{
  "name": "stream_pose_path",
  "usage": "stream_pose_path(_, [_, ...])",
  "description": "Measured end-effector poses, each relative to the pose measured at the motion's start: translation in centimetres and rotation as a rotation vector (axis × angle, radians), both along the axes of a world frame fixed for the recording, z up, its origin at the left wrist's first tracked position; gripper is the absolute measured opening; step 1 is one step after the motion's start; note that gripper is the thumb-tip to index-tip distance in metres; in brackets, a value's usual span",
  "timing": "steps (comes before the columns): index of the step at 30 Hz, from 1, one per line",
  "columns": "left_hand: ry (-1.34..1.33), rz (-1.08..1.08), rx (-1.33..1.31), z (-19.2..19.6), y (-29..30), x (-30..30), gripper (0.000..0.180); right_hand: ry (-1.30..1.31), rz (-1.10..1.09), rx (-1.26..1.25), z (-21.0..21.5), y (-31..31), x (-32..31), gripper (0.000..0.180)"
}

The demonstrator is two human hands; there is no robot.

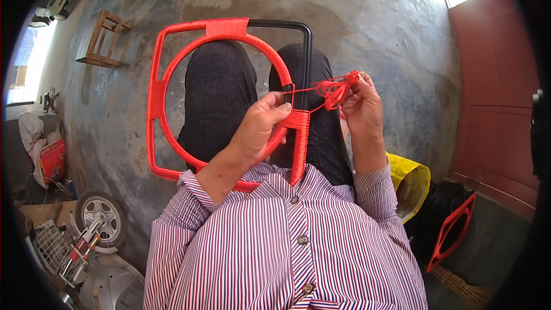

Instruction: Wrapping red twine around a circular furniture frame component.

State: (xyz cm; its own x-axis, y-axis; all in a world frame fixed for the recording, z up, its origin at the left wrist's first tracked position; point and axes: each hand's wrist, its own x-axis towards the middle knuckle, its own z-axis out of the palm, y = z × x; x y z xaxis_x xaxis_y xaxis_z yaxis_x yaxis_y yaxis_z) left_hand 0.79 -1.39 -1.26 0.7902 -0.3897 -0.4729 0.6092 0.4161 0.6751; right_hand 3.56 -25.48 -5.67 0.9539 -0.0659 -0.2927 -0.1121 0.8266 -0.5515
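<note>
Across my lap lies a metal frame (152,152), a rounded square with a ring inside it. Red cord wraps most of it, while the upper right corner shows bare black tube (309,51). My left hand (265,121) grips the ring's right side, thumb on top, just above a wrapped bridge (298,119) joining ring and square. Out to the right, my right hand (363,100) pinches a looped bundle of red cord (333,93). Strands of that cord run taut from the bundle to the ring beside my left thumb.
A wooden stool (105,40) stands far left on the concrete floor. Scooter parts with a wheel (100,218) are at lower left. On the right are a yellow bag (411,181), another red-wrapped frame (453,232) against black plastic, and a red door (493,92).
</note>
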Motion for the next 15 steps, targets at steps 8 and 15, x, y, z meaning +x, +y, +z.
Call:
stream_pose_path(8, [-0.044,0.026,0.019,0.2,-0.1,-0.1,0.028,-0.118,-0.272,-0.697,3.4,1.5,-0.1,0.009])
stream_pose_path(15, [0.014,0.008,0.011,0.6,-0.3,0.0,0.019,-0.059,0.129,-1.095,1.4,2.2,-0.7,0.016])
